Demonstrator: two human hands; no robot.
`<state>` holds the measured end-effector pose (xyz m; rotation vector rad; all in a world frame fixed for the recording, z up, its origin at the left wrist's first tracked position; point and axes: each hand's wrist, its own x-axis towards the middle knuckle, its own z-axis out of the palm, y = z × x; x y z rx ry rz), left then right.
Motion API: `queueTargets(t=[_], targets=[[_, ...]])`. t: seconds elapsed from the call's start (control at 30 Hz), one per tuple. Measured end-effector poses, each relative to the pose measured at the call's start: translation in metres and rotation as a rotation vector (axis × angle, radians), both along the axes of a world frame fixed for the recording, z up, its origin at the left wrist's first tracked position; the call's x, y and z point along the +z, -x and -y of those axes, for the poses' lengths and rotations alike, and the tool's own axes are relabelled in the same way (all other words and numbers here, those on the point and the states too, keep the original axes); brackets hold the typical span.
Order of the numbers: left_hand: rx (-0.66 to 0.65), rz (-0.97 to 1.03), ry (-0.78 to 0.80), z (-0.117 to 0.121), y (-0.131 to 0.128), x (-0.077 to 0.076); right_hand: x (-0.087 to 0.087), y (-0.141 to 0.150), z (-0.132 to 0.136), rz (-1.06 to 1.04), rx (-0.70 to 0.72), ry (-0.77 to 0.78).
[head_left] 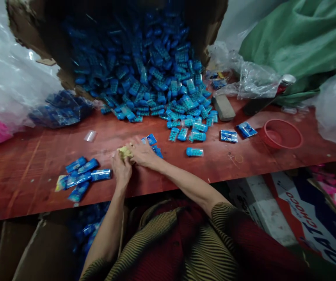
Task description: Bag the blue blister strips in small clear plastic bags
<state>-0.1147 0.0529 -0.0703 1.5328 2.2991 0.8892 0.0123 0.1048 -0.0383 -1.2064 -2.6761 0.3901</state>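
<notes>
My left hand [121, 167] and my right hand [141, 151] meet at the near middle of the red-brown table [24, 171]. Both have their fingers closed round a small yellowish bundle [125, 152], perhaps rubber bands. Under my right hand lie a few small blue packets [153, 143]. To the left sits a small heap of blue packets [81, 177]. A large pile of blue packets [156, 78] spills from a torn cardboard box [24, 27] at the back.
A red plastic bowl [280, 134] stands at the right. A grey block [223, 107] and crumpled clear plastic [252, 80] lie behind it. A clear bag of blue packets [61, 109] rests at the left, with a box of more packets [87, 230] below the table edge.
</notes>
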Motion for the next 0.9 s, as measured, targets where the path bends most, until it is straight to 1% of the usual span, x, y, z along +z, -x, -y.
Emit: queueTargets(t=[0.03, 0.1, 0.17, 0.23, 0.33, 0.37, 0.43, 0.5, 0.6, 0.67, 0.73, 0.77, 0.8, 0.83, 0.9], targets=[[0.003, 0.066, -0.027, -0.002, 0.004, -0.002, -0.005, 0.012, -0.003, 0.009, 0.048, 0.003], [0.000, 0.145, -0.069, -0.007, 0.007, -0.005, -0.014, 0.029, -0.005, 0.009, 0.091, 0.019], [-0.059, 0.111, -0.075, -0.009, 0.006, -0.007, -0.020, 0.031, -0.001, 0.005, 0.125, 0.017], [-0.120, 0.010, -0.046, -0.009, 0.002, -0.008, -0.021, 0.018, 0.007, 0.006, 0.175, -0.002], [-0.123, -0.110, 0.004, -0.006, -0.006, -0.009, -0.014, -0.025, 0.020, 0.014, 0.212, -0.016], [-0.112, -0.142, 0.009, -0.006, -0.009, -0.009, -0.012, -0.041, 0.023, 0.023, 0.187, -0.011], [-0.087, -0.195, 0.009, -0.006, -0.012, -0.011, -0.011, -0.071, 0.025, 0.031, 0.001, -0.013], [-0.058, -0.215, 0.007, -0.008, -0.015, -0.011, -0.014, -0.090, 0.026, 0.028, -0.130, -0.010], [-0.016, -0.192, -0.023, -0.005, -0.020, -0.007, -0.024, -0.097, 0.027, 0.014, -0.210, 0.000], [-0.004, -0.142, -0.096, 0.004, -0.026, -0.001, -0.028, -0.094, 0.028, -0.001, -0.246, -0.015], [-0.013, 0.007, -0.180, 0.019, -0.037, 0.007, -0.029, -0.090, 0.030, -0.025, -0.285, -0.039], [-0.018, 0.146, -0.204, 0.026, -0.044, 0.011, -0.027, -0.089, 0.032, -0.043, -0.310, -0.050], [0.002, 0.329, -0.196, 0.033, -0.052, 0.015, -0.024, -0.088, 0.034, -0.067, -0.338, -0.064], [0.026, 0.544, -0.150, 0.039, -0.060, 0.018, -0.020, -0.088, 0.038, -0.096, -0.363, -0.081], [0.028, 0.975, -0.011, 0.044, -0.075, 0.024, -0.011, -0.088, 0.047, -0.161, -0.386, -0.125]])
